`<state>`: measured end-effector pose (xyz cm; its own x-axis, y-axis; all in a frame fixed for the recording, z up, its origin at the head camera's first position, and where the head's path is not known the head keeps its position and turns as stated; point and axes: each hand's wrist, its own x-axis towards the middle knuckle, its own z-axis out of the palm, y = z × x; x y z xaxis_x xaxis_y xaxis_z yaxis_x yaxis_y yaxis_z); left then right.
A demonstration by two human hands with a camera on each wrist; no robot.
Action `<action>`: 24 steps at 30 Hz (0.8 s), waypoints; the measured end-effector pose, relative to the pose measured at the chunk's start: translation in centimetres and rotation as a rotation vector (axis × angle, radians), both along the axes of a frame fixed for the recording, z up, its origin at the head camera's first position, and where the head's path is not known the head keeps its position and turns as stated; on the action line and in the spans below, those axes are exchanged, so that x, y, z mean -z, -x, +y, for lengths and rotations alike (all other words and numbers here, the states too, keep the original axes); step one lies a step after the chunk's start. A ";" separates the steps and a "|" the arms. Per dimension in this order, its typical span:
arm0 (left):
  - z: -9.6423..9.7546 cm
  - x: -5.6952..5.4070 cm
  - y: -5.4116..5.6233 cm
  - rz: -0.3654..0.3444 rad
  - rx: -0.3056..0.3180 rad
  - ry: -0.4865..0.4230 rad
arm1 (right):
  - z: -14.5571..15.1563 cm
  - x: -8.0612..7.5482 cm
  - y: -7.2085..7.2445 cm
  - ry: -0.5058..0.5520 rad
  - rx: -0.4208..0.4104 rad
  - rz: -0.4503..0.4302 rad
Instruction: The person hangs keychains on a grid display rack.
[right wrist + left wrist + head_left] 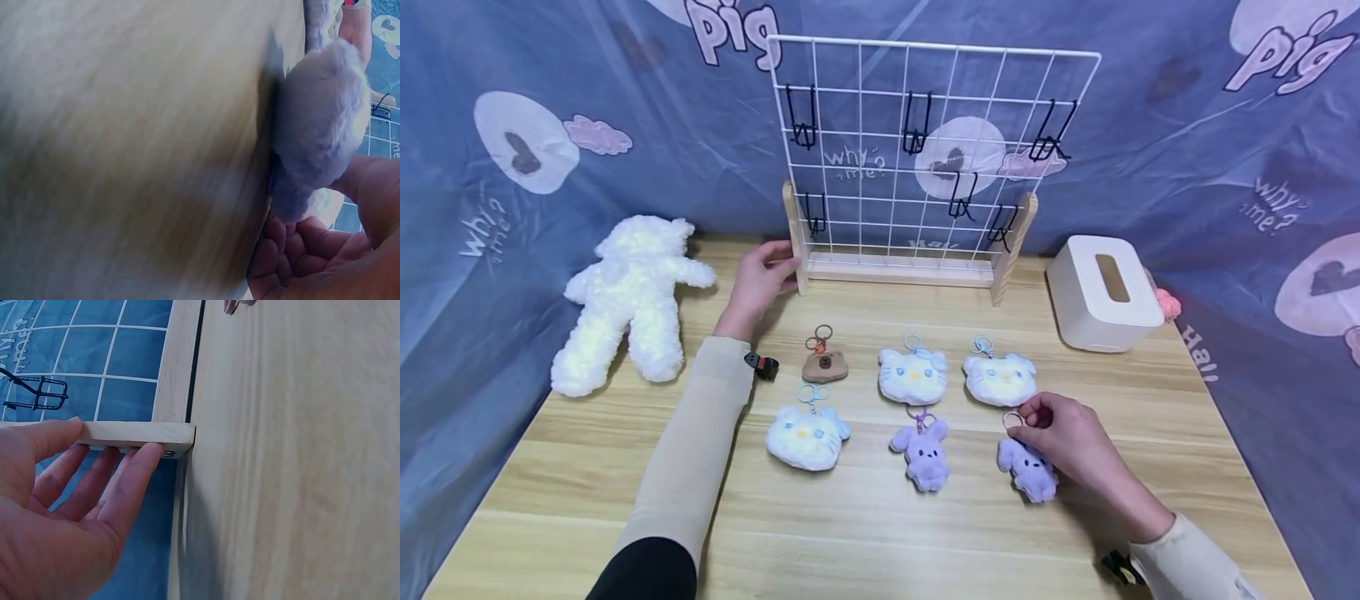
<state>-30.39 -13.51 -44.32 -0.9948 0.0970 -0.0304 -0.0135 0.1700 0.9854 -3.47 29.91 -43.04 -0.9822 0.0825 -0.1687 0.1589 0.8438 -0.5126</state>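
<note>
At the rack's left end my left hand [760,279] holds the wooden side post [137,432], thumb on one face and fingers on the other. The white wire grid rack [891,200] stands at the back with several black hooks [916,137] on it. My right hand [1071,433] pinches the metal ring [1012,420] of a purple plush keychain [1030,473] lying at the front right. In the right wrist view this purple plush [322,119] sits beside the curled fingers. Left of it lies another purple plush keychain [927,458].
White cat-face keychains [913,377] and a brown bear keychain [825,367] lie before the rack. A white plush bear [632,300] is at the left, a white tissue box [1105,293] at the right. Printed fabric [1187,167] hangs around the wooden table [850,542].
</note>
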 end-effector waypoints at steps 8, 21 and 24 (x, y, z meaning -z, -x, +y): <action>0.1 0.0 0.1 -0.002 -0.007 -0.003 | 0.1 0.0 0.0 -0.010 -0.016 0.002; 0.0 -0.2 0.0 -0.015 0.009 -0.008 | 0.4 -0.4 0.0 0.010 -0.020 -0.026; -0.1 -0.2 0.1 -0.024 0.013 -0.013 | 0.6 -0.4 0.0 0.015 -0.008 -0.020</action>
<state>-30.45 -13.59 -44.14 -0.9925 0.1105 -0.0531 -0.0352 0.1579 0.9868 -3.51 30.50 -42.59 -0.9792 0.0717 -0.1896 0.1625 0.8371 -0.5223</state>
